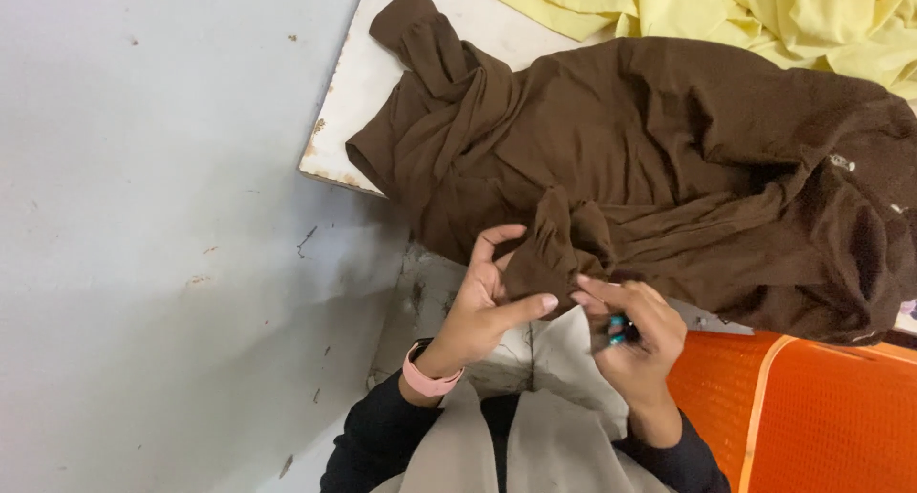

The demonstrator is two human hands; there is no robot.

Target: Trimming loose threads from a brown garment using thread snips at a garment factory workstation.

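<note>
Brown soft knit garment (pixel 669 159) — limp, light, likely bunches easily. Left hand (pixel 487 302) pinches gathered fold at 12 o'clock; right hand (pixel 635 335) closed on small teal-handled tool (pixel 618 330) — best gripped at fold.

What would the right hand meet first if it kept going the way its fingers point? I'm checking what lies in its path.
The right hand points up-left toward the left hand. It would likely first meet the pinched fold of brown garment, then the left thumb, though depth is uncertain.

yellow cloth (pixel 764 10): crumpled at one o'clock, on the table
table (pixel 382 73): white, chipped edge, at twelve o'clock
crate (pixel 821 417): orange mesh, at four o'clock
floor (pixel 143 264): grey, at nine o'clock
</note>
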